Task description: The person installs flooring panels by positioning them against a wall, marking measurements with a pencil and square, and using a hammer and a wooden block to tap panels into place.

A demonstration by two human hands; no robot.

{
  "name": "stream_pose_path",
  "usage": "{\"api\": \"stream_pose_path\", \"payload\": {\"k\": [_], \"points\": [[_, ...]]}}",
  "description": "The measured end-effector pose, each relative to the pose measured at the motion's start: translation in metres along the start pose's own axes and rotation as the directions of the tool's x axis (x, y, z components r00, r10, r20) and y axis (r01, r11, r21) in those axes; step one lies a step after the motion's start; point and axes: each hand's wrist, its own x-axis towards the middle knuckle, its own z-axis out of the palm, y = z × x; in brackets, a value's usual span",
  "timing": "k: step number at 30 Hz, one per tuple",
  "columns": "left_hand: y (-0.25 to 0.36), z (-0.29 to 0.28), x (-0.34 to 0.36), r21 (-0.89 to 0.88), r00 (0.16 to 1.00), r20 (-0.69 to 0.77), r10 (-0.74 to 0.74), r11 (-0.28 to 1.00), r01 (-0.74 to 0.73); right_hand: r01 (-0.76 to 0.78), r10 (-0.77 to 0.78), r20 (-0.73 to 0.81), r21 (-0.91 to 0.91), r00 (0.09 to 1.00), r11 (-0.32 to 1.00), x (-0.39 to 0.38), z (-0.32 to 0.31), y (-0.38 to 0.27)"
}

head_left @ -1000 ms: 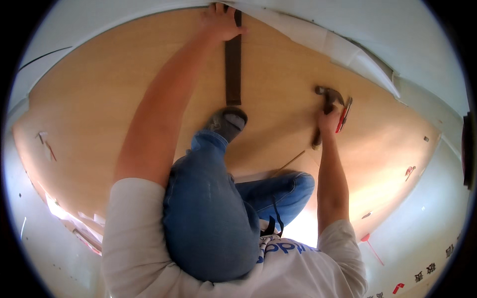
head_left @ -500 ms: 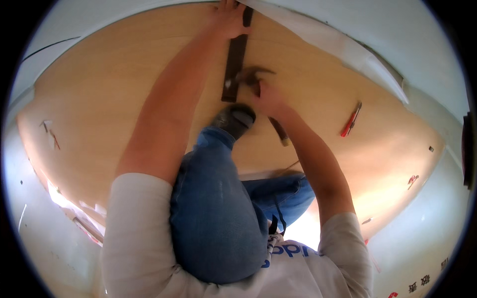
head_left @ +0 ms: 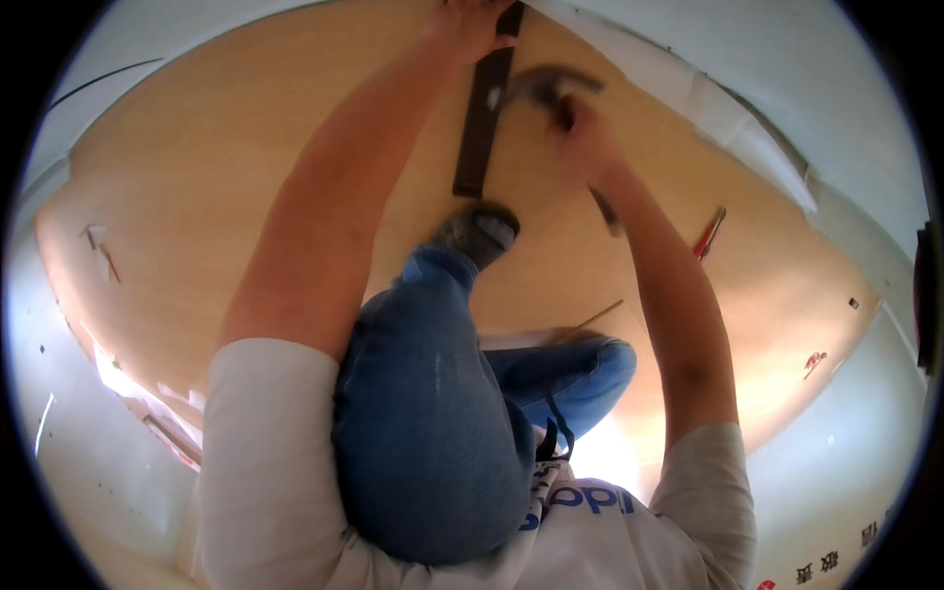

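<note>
A long, narrow dark brown strip point(head_left: 475, 147) lies on the light wood-toned sheet, pointing away from my foot. At its far end my left hand point(head_left: 470, 31) steadies it, thumb across the strip; the fingertips are partly cut off by the upper rim. My right hand point(head_left: 587, 143) is closed round the handle of a claw hammer point(head_left: 551, 87), blurred by motion. The hammer's dark head is beside and over the right edge of the strip, and whether it touches cannot be told. A small whitish spot shows on the strip near the hammer face.
My dark-socked foot point(head_left: 480, 234) rests close to the strip's near end. A red utility knife point(head_left: 709, 234) lies to the right of my forearm. Small tools or scraps point(head_left: 101, 254) lie far left, a small red item point(head_left: 815, 364) far right. White sheeting point(head_left: 737, 138) runs along the far right wall.
The hammer and my right hand have moved away and to the right, from near the strip's near end toward its middle. My left hand has shifted slightly right in view, still at the far end.
</note>
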Motion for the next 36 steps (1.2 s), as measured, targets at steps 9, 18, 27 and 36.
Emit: {"api": "stream_pose_path", "payload": {"k": [9, 18, 27, 36], "points": [[-0.039, 0.056, 0.007, 0.011, 0.986, -0.153, 0.062, 0.998, -0.061, 0.000, 0.038, 0.398, -0.095, 0.917, 0.995, -0.065, 0.066, -0.012], [0.007, 0.027, 0.001, -0.015, 0.993, -0.088, 0.075, 0.997, -0.076, -0.020, 0.080, 0.301, -0.195, 0.950, 0.981, -0.071, 0.084, 0.031], [0.018, 0.045, -0.018, -0.232, 0.956, -0.172, -0.237, 0.953, 0.194, -0.182, 0.143, 0.252, 0.137, 0.957, 0.974, -0.091, 0.103, -0.002], [-0.083, 0.025, -0.026, -0.378, 0.907, -0.114, -0.405, 0.862, 0.337, -0.284, 0.220, 0.210, 0.358, 0.953, 0.890, -0.070, 0.099, -0.048]]}}
